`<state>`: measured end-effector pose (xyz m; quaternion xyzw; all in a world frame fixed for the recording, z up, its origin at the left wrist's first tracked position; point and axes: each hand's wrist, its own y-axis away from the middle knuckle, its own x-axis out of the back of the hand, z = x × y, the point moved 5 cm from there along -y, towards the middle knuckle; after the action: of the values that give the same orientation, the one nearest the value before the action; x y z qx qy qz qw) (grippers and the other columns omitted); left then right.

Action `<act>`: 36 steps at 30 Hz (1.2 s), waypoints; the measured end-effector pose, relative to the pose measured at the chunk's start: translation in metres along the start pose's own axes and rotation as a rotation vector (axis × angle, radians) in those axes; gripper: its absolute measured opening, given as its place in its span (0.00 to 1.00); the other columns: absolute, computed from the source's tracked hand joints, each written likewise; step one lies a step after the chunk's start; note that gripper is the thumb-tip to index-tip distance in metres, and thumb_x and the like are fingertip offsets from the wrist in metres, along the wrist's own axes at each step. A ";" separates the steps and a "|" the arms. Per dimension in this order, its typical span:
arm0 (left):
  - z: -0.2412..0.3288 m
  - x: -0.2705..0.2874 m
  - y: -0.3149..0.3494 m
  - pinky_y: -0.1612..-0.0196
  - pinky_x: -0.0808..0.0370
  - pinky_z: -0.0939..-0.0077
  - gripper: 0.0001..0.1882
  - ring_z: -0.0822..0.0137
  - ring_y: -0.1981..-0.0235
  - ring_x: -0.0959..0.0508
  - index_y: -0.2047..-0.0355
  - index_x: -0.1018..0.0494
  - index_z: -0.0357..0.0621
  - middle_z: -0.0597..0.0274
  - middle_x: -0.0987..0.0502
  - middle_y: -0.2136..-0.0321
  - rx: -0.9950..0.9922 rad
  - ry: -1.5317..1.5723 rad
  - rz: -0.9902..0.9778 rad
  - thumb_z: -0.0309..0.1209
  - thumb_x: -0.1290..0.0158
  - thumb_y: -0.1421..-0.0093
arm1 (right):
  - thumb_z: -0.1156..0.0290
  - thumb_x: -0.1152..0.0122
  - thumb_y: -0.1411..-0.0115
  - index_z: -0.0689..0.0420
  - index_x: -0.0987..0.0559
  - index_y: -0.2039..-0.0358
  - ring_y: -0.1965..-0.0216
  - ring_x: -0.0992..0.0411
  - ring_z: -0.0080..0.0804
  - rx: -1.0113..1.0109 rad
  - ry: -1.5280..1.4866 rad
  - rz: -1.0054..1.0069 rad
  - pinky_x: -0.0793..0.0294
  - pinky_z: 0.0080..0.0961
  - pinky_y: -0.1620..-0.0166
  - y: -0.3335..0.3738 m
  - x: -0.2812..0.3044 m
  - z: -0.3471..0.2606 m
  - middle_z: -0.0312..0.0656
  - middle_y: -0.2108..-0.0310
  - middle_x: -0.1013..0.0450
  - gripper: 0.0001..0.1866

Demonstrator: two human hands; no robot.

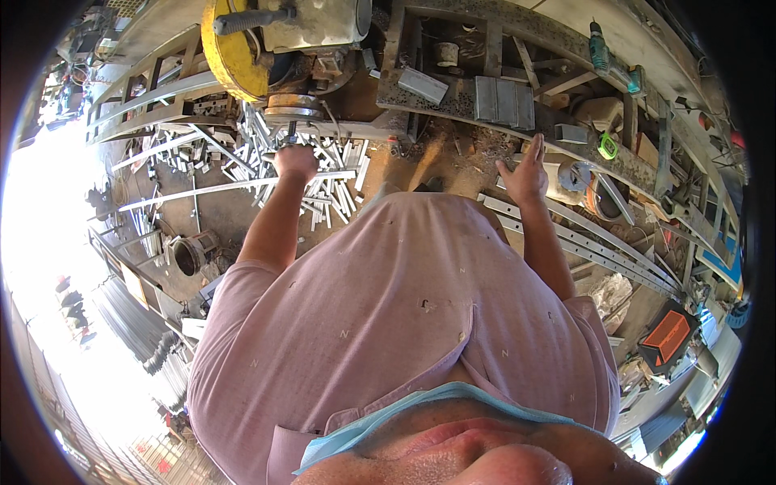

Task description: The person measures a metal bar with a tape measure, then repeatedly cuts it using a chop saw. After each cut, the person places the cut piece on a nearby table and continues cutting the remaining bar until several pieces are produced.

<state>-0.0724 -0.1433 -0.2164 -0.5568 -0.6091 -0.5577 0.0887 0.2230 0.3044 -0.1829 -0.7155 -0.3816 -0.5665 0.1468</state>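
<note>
My left hand (pixel 296 162) is closed around a crank handle (pixel 292 131) at the front of a cut-off saw with a yellow guard (pixel 222 56). The fingers hide most of that handle. Above it sits a round metal part (pixel 293 105) of the saw. My right hand (pixel 527 174) is empty, fingers stretched out and thumb apart, just off the near edge of a steel bench (pixel 465 121). Closest to it on the bench are a short metal block (pixel 571 133) and several grey rectangular tube pieces (pixel 503 101). One more tube piece (pixel 422 85) lies farther left.
Short cut metal pieces (pixel 335 182) are heaped on the floor below the saw. Long perforated bars (pixel 582 242) run along my right side. On the bench's right are a green tape measure (pixel 608 146) and a teal drill (pixel 598 48). An orange-black case (pixel 668 335) stands low right.
</note>
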 end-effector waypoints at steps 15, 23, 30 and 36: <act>0.002 0.010 0.007 0.52 0.17 0.56 0.20 0.55 0.53 0.13 0.55 0.15 0.52 0.57 0.14 0.54 0.002 0.002 -0.023 0.49 0.46 0.34 | 0.47 0.26 0.44 0.61 0.57 0.23 0.31 0.35 0.55 0.014 0.004 0.045 0.23 0.46 0.41 -0.001 -0.002 0.001 0.54 0.22 0.52 0.63; -0.002 -0.017 -0.008 0.52 0.17 0.56 0.18 0.54 0.52 0.14 0.57 0.14 0.51 0.58 0.14 0.53 -0.045 -0.031 -0.055 0.46 0.44 0.38 | 0.48 0.27 0.44 0.62 0.60 0.23 0.33 0.32 0.55 -0.022 -0.023 -0.025 0.21 0.45 0.43 0.009 -0.007 0.004 0.52 0.20 0.58 0.64; 0.003 -0.002 0.006 0.52 0.18 0.59 0.17 0.56 0.51 0.14 0.56 0.14 0.51 0.57 0.13 0.53 -0.024 0.000 -0.004 0.43 0.45 0.37 | 0.50 0.25 0.45 0.64 0.63 0.23 0.39 0.27 0.57 0.010 -0.017 0.028 0.22 0.46 0.44 0.004 -0.008 0.003 0.55 0.20 0.60 0.67; 0.005 0.011 0.016 0.51 0.18 0.58 0.18 0.59 0.50 0.14 0.54 0.14 0.53 0.59 0.14 0.52 -0.024 -0.005 -0.010 0.44 0.47 0.36 | 0.50 0.25 0.45 0.66 0.63 0.23 0.35 0.30 0.54 0.074 0.022 0.091 0.21 0.44 0.43 0.004 -0.016 0.008 0.57 0.21 0.60 0.67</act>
<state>-0.0615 -0.1368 -0.2010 -0.5561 -0.6052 -0.5642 0.0779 0.2308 0.3010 -0.1993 -0.7201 -0.3676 -0.5524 0.2029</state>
